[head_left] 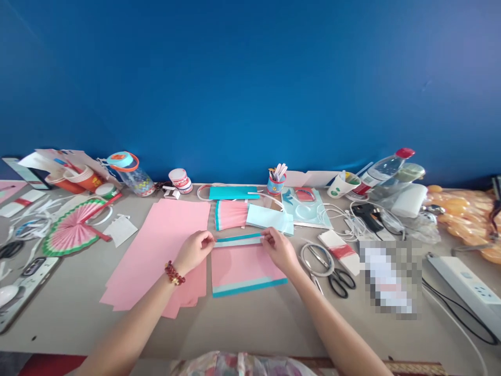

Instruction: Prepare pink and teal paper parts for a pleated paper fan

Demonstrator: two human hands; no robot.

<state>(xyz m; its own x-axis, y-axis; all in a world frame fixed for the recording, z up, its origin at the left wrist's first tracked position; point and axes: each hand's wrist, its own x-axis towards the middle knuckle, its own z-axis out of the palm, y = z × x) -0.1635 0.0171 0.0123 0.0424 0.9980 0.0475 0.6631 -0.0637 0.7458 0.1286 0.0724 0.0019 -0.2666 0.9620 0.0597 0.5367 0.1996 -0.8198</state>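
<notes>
A pink paper sheet (246, 265) lies in front of me, with light-blue and teal strips along its near edge. Its far edge is folded over into a narrow light-blue and teal band. My left hand (194, 250) pinches the left end of that band, and a dark red bead bracelet (174, 273) is on the wrist. At the band's right end, my right hand (278, 249) pinches with thumb and forefinger. Just beyond lie a pleated pink paper piece (231, 215) and a pale blue paper strip (270, 218). A stack of pink paper (156, 250) is left of the sheet.
To the right are black-handled scissors (341, 282), a cable coil (317, 259) and a power strip (467, 282). A watermelon-patterned paper fan (76, 227) lies left. Along the blue wall (250, 94) stand a water bottle (135, 177), a pen cup (276, 184) and a red-capped bottle (385, 169).
</notes>
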